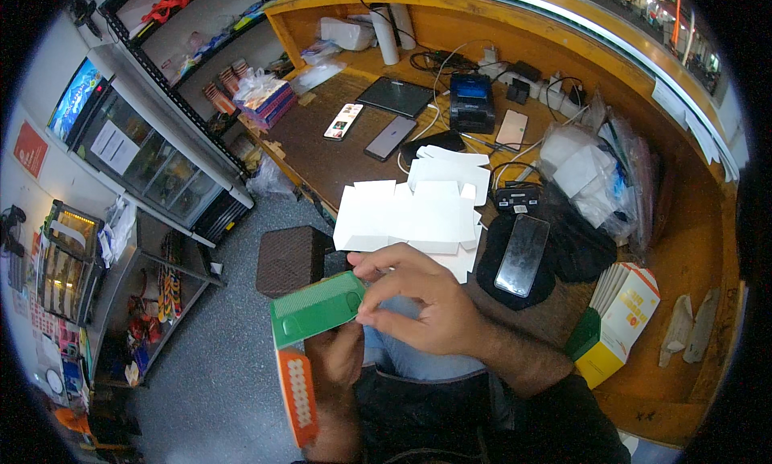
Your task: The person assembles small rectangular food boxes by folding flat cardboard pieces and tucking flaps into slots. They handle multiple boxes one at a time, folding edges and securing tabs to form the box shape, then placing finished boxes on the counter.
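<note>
Pinching the green carton [318,310] with my right hand [422,299], left hand [344,356] behind, closure hidden, I judge it part-folded, nearer me than the flat white blanks [398,215]; right of them, stacked cartons [627,315] look folded.

I have a green-and-orange carton [312,313] tilted over my left hand [344,355], its green panel [322,301] beside my right hand [426,299], its orange panel [298,392] beside my left wrist [334,396].

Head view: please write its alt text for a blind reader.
A person's right hand holds the edge of a green-and-orange carton, left hand behind it. White cardboard and phones lie on a desk.
</note>
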A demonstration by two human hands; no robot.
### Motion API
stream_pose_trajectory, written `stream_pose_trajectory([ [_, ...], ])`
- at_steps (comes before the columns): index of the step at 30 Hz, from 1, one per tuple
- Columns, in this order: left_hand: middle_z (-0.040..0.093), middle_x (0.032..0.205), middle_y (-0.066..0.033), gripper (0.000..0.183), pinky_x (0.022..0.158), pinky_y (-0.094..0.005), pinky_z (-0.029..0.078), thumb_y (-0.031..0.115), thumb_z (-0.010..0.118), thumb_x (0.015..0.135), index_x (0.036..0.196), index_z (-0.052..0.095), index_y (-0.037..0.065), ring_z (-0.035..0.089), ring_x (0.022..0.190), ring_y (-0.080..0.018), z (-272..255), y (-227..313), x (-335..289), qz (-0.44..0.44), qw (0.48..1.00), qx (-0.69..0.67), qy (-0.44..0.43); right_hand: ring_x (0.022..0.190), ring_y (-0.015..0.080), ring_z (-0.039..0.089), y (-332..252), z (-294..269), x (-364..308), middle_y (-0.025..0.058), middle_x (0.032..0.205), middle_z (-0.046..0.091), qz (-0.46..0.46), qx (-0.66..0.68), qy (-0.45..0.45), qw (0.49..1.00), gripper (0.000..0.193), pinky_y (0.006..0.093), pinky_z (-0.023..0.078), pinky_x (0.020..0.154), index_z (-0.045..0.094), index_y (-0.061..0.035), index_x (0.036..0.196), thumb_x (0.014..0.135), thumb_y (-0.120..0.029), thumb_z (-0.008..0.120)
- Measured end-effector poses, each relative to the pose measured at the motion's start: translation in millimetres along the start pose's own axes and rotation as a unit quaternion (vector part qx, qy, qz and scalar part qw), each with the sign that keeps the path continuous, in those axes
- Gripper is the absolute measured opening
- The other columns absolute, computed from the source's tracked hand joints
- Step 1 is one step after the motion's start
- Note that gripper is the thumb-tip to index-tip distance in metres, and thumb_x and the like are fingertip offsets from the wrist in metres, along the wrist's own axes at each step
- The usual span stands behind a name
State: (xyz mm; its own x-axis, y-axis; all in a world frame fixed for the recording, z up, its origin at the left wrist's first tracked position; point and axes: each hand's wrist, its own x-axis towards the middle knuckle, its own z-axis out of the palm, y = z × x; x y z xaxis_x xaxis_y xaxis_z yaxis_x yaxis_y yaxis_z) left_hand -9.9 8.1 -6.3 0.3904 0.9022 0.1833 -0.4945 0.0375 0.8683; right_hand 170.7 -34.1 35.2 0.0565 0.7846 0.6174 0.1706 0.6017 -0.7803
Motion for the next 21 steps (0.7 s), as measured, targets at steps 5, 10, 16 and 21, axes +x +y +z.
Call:
stream_pose_trajectory([
  [5, 0.064, 0.137, -0.0158, 0.043, 0.106, -0.0456, 0.054, 0.01, 0.069, 0.103, 0.142, 0.054, 0.0, 0.066, 0.124, -0.0287, -10, 2, -1, -0.003, 1.0, 0.011, 0.014, 0.133, 0.0326, 0.061, 6, 3, -3, 0.0204, 0.147, 0.056, -0.02, 0.019, -0.053, 0.998, 0.023, 0.0449, 0.052, 0.109, 0.074, -0.0066, 0.117, 0.095, -0.005, 0.077],
  [10, 0.065, 0.134, -0.0176, 0.042, 0.103, -0.0457, 0.056, 0.017, 0.068, 0.104, 0.14, 0.054, 0.0, 0.067, 0.121, -0.0291, 4, 4, 1, 0.042, 0.998, -0.042, 0.005, 0.131, 0.0337, 0.06, 5, 3, -4, 0.0204, 0.149, 0.057, -0.017, 0.012, -0.051, 0.998, 0.022, 0.0465, 0.048, 0.112, 0.075, -0.0058, 0.116, 0.095, -0.01, 0.075],
  [16, 0.07, 0.121, -0.0195, 0.038, 0.107, -0.045, 0.054, 0.022, 0.059, 0.105, 0.135, 0.056, -0.001, 0.071, 0.111, -0.0261, 8, 11, -3, 0.055, 0.993, 0.031, 0.099, 0.135, 0.0372, 0.055, -4, -11, 4, 0.019, 0.154, 0.054, -0.044, -0.018, -0.077, 0.996, 0.047, 0.0499, 0.042, 0.116, 0.065, -0.0067, 0.136, 0.092, -0.012, 0.078],
  [21, 0.075, 0.103, -0.0124, 0.039, 0.11, -0.0449, 0.052, 0.027, 0.048, 0.106, 0.127, 0.063, -0.002, 0.075, 0.092, -0.0198, -9, 47, 1, -0.096, 0.894, -0.43, -0.078, 0.131, 0.0387, 0.059, 4, -17, 6, 0.0186, 0.144, 0.061, -0.058, -0.144, -0.089, 0.984, 0.063, 0.0505, 0.044, 0.115, 0.055, -0.0071, 0.147, 0.09, -0.015, 0.077],
])
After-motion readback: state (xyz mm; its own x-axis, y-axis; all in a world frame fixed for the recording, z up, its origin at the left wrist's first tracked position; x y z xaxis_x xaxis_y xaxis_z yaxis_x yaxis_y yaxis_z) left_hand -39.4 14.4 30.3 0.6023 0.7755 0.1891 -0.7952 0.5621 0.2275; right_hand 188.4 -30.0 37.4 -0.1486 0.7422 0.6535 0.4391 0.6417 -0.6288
